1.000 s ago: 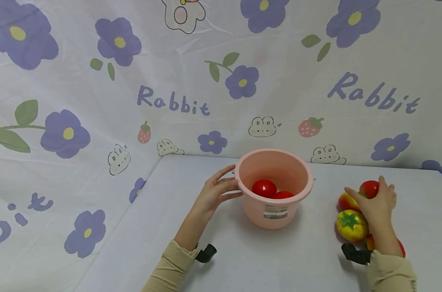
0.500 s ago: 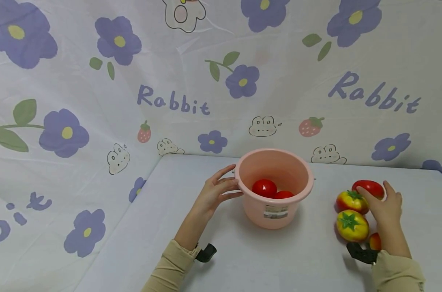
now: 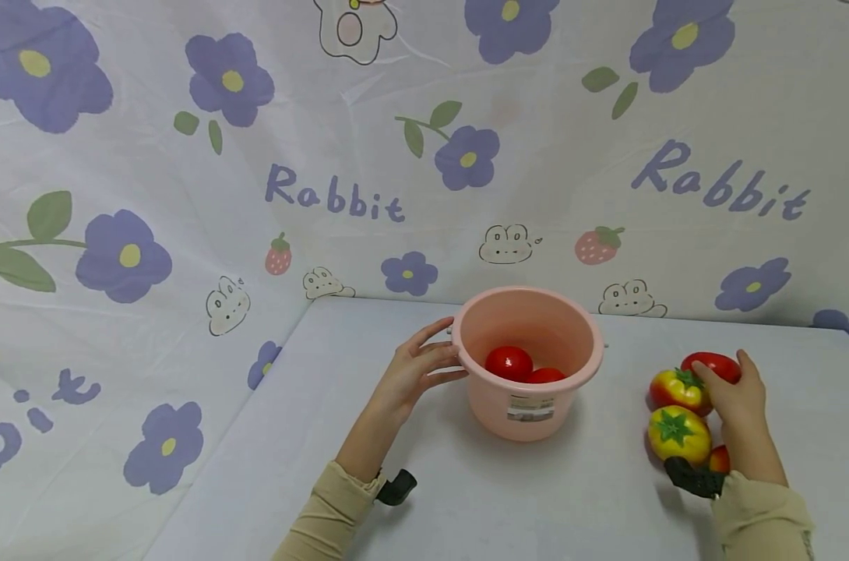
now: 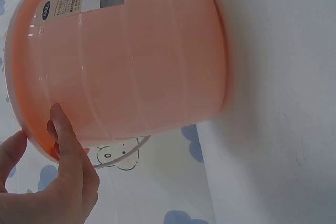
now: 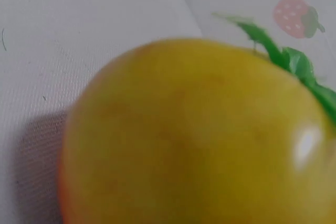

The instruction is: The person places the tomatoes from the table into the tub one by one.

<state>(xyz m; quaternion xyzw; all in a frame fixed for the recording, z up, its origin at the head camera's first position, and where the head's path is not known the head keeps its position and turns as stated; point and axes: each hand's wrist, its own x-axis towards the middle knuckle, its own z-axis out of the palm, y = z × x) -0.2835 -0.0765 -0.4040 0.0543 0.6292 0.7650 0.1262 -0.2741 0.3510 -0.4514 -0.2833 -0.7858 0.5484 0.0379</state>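
Right hand [image 3: 741, 399] just shifted, now pinches red fruit [image 3: 720, 365]; grasp looks set. Left hand [image 3: 412, 375] pinches pink bucket [image 3: 491, 405] by rim.

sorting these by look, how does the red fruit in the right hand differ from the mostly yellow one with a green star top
The red fruit shows plain red; the yellow fruit has a green star-shaped top. The red fruit looks longer, the yellow fruit rounder. The right hand holds the red fruit; the yellow fruit rests on the table. Both are outside the pink bucket.
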